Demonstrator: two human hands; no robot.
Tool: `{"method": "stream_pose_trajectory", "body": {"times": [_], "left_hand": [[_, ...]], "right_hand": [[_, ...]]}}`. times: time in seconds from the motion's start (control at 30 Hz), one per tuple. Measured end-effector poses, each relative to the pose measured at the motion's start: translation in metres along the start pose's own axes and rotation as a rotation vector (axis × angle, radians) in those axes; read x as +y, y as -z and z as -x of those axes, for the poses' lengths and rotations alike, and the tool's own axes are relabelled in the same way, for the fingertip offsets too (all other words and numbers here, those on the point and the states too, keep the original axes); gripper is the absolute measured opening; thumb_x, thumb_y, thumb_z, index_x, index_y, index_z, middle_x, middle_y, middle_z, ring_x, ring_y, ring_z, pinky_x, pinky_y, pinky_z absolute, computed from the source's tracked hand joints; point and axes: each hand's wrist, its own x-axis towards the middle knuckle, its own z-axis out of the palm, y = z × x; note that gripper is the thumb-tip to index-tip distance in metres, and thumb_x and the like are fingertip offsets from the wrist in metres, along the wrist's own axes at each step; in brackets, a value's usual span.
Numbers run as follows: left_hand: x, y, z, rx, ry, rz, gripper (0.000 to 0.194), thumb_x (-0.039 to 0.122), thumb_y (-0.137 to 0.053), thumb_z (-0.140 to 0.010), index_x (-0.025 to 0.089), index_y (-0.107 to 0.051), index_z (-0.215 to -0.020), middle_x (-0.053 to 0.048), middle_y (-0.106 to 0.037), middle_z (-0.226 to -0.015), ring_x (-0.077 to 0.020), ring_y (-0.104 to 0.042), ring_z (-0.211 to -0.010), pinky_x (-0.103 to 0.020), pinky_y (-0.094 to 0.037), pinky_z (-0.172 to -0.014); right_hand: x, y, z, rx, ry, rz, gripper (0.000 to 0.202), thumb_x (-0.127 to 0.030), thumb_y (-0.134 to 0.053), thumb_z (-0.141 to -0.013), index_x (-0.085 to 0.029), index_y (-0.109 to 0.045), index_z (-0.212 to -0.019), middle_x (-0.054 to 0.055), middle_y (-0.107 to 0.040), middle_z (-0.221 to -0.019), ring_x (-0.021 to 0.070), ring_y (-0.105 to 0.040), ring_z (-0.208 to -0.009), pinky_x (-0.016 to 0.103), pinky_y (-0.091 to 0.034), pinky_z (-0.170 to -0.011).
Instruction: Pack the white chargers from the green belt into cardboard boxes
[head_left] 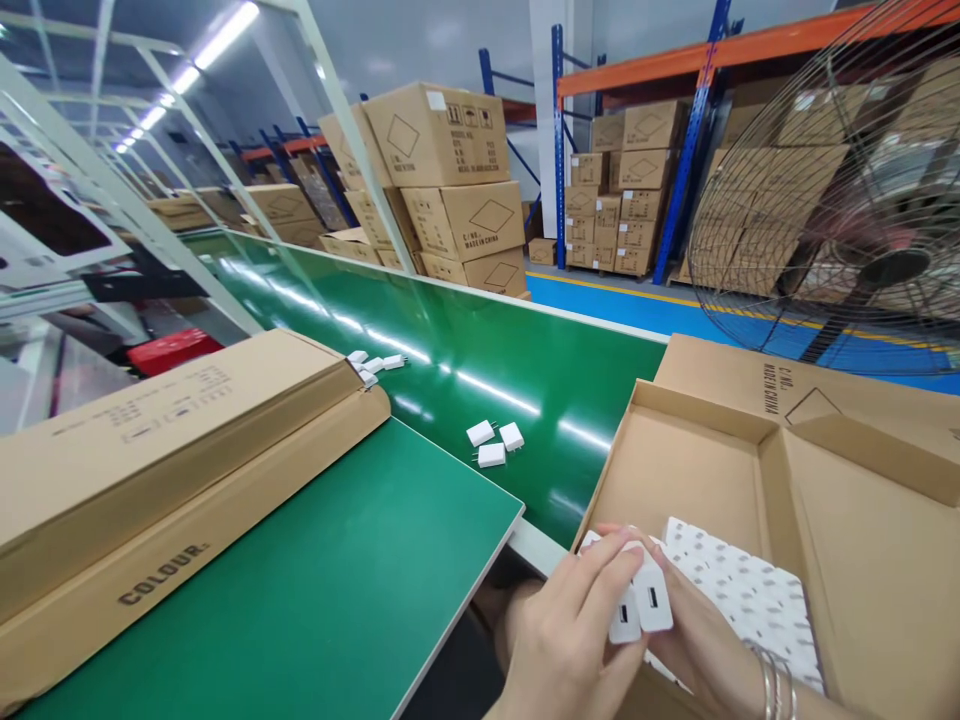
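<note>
- Clearly, a long cardboard box (172,490) lies along the left of the green worktop (300,580), one end reaching its far edge.
- Just beside that end, a small cluster of white chargers (373,366) sits on the green belt (555,375).
- Three loose chargers (491,456) lie on the belt, near the worktop's far right corner.
- The left hand (562,630) has its fingers closed over white plugs (651,597), at least two side by side, slots facing the wearer; the full count is hidden.
- The right hand (688,615) closes round the same plugs from the other side, above the near left edge of an open carton (690,460).
- Packed chargers (739,585) fill the carton's near end in rows.
</note>
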Motion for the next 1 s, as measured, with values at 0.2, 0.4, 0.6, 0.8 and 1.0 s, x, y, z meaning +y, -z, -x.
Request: {"method": "stream_pose_trajectory", "body": {"times": [0.2,0.4,0.6,0.8,1.0], "left_hand": [[0.0,0.004,0.005,-0.049,0.046,0.005,0.041,0.014,-0.056,-0.074,0.024,-0.049,-0.114,-0.005,-0.063,-0.112,-0.0195,-0.062,-0.098,-0.031,-0.055,-0.081],[-0.002,0.005,0.004,-0.022,-0.008,0.063,0.039,0.016,-0.055,-0.079,0.021,-0.049,-0.117,-0.008,-0.062,-0.114,-0.0184,-0.062,-0.096,-0.028,-0.055,-0.078],[-0.011,-0.008,0.0,-0.031,0.204,0.337,0.033,0.02,-0.063,-0.076,0.023,-0.055,-0.108,-0.007,-0.064,-0.107,-0.017,-0.062,-0.09,-0.022,-0.055,-0.063],[-0.065,-0.006,-0.017,-0.397,0.475,0.094,0.055,0.023,-0.06,-0.077,0.026,-0.042,-0.129,-0.007,-0.055,-0.124,-0.0168,-0.059,-0.096,-0.032,-0.049,-0.086],[-0.159,-0.012,-0.048,-0.735,0.689,-0.506,0.035,0.016,-0.047,-0.08,0.02,-0.052,-0.114,-0.01,-0.057,-0.114,-0.0228,-0.05,-0.11,-0.031,-0.044,-0.086]], "right_hand": [[-0.004,0.0,0.001,-0.025,-0.067,0.065,0.043,-0.057,-0.044,-0.085,-0.027,-0.054,-0.115,0.006,-0.054,-0.118,0.0217,-0.052,-0.103,0.034,-0.042,-0.088],[-0.033,0.004,-0.001,-0.207,-0.091,-0.089,0.025,-0.039,-0.05,-0.085,-0.024,-0.058,-0.104,0.004,-0.057,-0.102,0.0175,-0.054,-0.089,0.029,-0.042,-0.077],[-0.053,0.012,-0.004,-0.258,-0.068,0.042,0.025,-0.036,-0.056,-0.081,-0.022,-0.056,-0.103,0.007,-0.057,-0.107,0.0233,-0.054,-0.101,0.037,-0.042,-0.085],[-0.071,0.045,-0.036,0.069,-0.053,0.559,0.028,-0.041,-0.053,-0.081,-0.018,-0.059,-0.096,0.007,-0.062,-0.096,0.0207,-0.059,-0.091,0.034,-0.046,-0.081],[-0.072,0.057,-0.083,0.302,0.105,1.521,0.021,-0.031,-0.045,-0.078,-0.019,-0.062,-0.077,0.006,-0.065,-0.082,0.0221,-0.059,-0.077,0.031,-0.039,-0.066]]}}
